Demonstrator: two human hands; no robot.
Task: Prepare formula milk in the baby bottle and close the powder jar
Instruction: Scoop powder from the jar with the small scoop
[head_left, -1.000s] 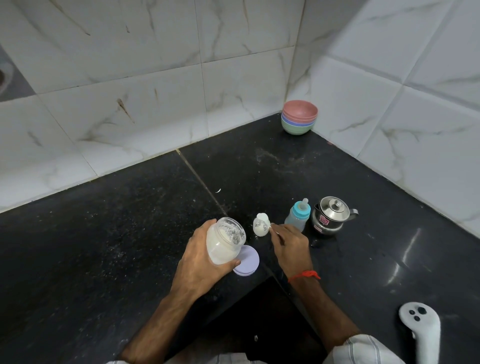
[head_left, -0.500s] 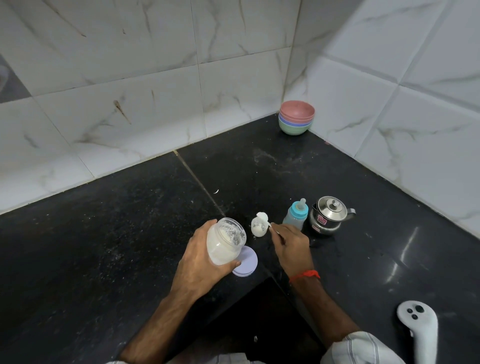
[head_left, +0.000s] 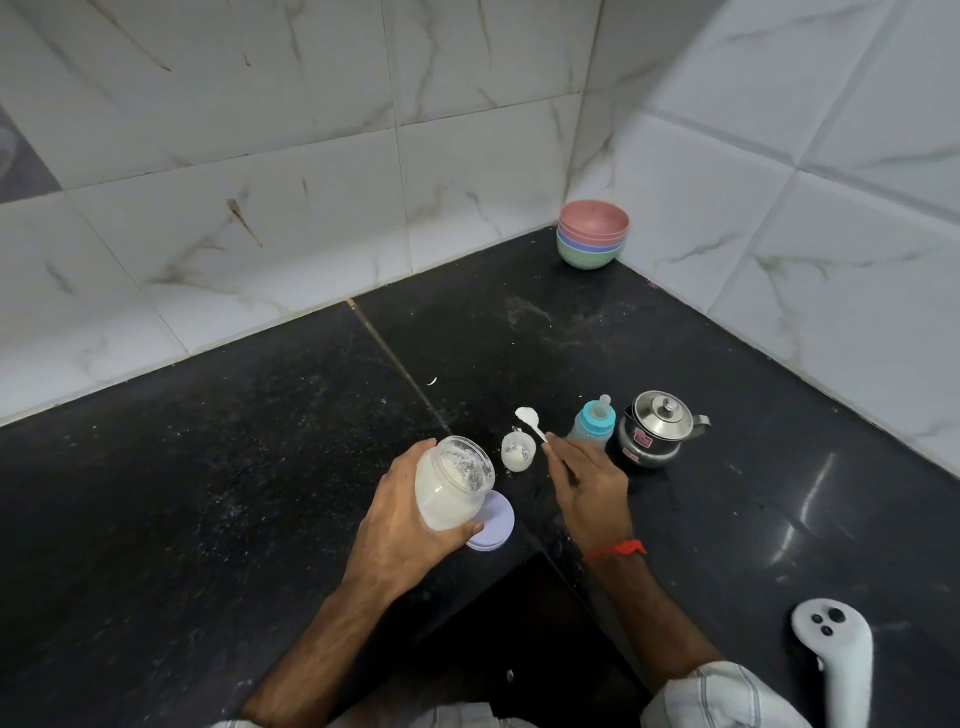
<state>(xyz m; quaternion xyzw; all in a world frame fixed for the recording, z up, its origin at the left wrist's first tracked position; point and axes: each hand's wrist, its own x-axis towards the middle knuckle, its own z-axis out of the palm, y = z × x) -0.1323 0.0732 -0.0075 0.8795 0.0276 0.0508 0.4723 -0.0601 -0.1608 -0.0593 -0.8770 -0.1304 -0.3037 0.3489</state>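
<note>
My left hand grips the open clear powder jar, tilted toward the right, white powder inside. Its lilac lid lies flat on the black counter just under the jar. My right hand pinches a small white spoon with powder in its bowl, held just above and behind a small clear container that has white powder in it. The baby bottle, with blue collar and teat on, stands right of the spoon.
A small steel kettle with its lid on stands right of the bottle. Stacked pink, blue and green bowls sit in the far corner by the tiled walls. A white controller lies at the lower right. Powder specks dust the counter.
The spoon has risen out of the small clear container and now sits above and behind it, nearer the bottle. The jar stays tilted in my left hand.
</note>
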